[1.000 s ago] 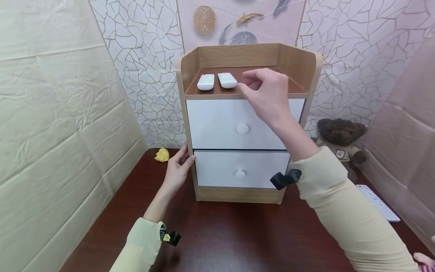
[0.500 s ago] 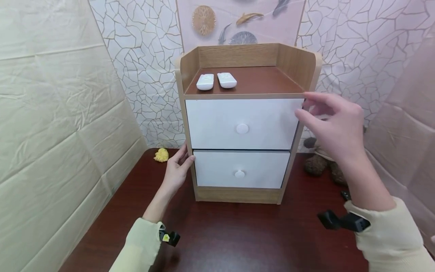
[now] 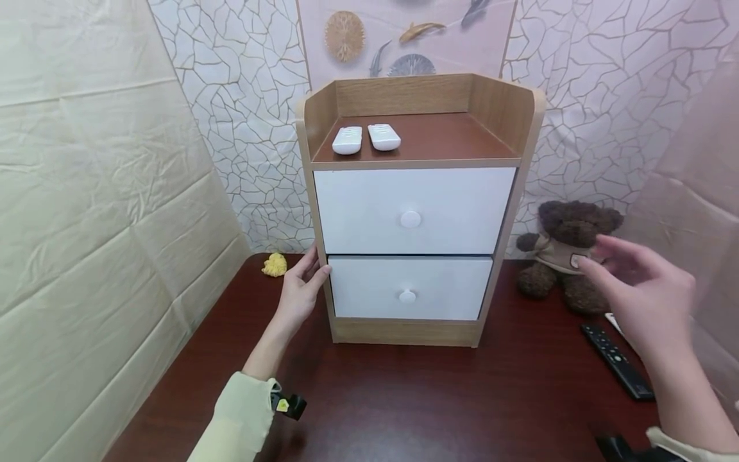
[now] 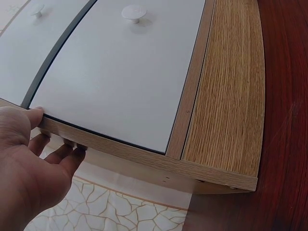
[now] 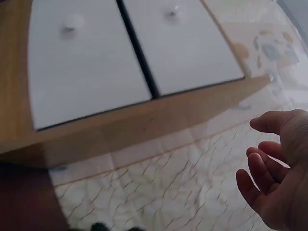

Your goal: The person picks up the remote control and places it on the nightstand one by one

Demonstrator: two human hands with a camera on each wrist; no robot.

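A small wooden cabinet (image 3: 404,332) with two white drawers stands upright on the dark red table. My left hand (image 3: 300,285) holds its left side edge, thumb on the front rim and fingertips against the side panel (image 4: 125,156). On the cabinet's top shelf two white remote controls, a left one (image 3: 348,140) and a right one (image 3: 383,137), lie side by side. My right hand (image 3: 652,301) hovers at the right with fingers loosely bent and nothing in them. It is near a brown teddy bear (image 3: 557,253) and a black remote control (image 3: 618,361).
Both drawers, upper (image 3: 369,199) and lower (image 3: 369,292), are closed, each with a round white knob. A yellow fluffy clump (image 3: 274,264) lies left of the cabinet. Part of a flat white object (image 3: 614,320) shows beside the black remote. Draped cloth walls (image 3: 144,192) enclose the table.
My right hand has moved from beside the white remotes on the shelf, rightward and down, toward the teddy bear. The left hand keeps its place on the cabinet edge.
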